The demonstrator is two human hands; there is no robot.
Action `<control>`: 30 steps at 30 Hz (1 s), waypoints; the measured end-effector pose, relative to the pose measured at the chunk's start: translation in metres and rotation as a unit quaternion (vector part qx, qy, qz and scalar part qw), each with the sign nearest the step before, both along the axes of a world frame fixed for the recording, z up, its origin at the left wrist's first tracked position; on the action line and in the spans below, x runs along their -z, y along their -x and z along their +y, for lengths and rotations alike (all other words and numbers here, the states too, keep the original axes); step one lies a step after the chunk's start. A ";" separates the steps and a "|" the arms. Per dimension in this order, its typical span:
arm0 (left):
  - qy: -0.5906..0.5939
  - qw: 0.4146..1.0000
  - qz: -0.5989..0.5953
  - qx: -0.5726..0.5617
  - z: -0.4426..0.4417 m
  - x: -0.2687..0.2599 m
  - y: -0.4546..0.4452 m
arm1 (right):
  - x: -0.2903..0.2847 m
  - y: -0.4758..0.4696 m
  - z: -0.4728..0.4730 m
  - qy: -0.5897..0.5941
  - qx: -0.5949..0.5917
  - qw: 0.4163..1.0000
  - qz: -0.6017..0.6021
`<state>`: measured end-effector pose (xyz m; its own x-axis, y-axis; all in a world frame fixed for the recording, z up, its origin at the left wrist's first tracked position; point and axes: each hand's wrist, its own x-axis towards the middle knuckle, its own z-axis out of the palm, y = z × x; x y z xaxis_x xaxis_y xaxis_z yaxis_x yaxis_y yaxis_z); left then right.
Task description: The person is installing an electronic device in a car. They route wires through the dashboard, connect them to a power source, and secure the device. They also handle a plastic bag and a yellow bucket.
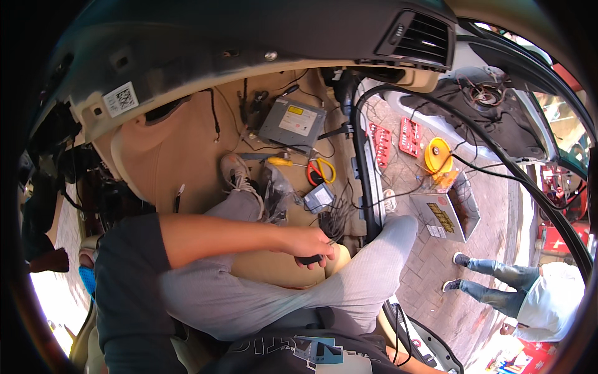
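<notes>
My left hand reaches across my lap, its fingers curled around a small black object with a thin cable at it. Just beyond it, on the beige footwell carpet, lies a tangle of thin cables. Farther up are a small metal box with a label, red- and yellow-handled cutters or scissors, a yellow-handled screwdriver and a clear plastic bag. A silver disc-drive unit sits at the top of the footwell. My right hand is out of view; part of that forearm shows at the bottom right.
The dashboard overhangs the footwell. Right of the door sill, red tool trays, a yellow reel and an open cardboard box stand on the paving. Black cables cross the doorway. A person stands outside.
</notes>
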<state>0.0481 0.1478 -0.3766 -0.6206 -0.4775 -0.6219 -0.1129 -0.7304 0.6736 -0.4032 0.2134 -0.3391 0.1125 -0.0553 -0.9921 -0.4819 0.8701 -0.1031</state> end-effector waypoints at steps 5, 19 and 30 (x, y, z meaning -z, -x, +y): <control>0.122 0.983 -0.063 0.118 0.005 0.003 0.002 | 0.010 -0.011 -0.002 0.018 -0.028 0.999 -0.001; 0.338 0.845 -0.214 0.354 0.050 -0.030 -0.007 | 0.007 0.030 -0.035 0.028 -0.209 0.972 -0.103; 0.429 0.877 -0.180 0.119 0.033 -0.026 0.021 | 0.010 -0.188 -0.135 0.475 -0.325 0.748 -0.330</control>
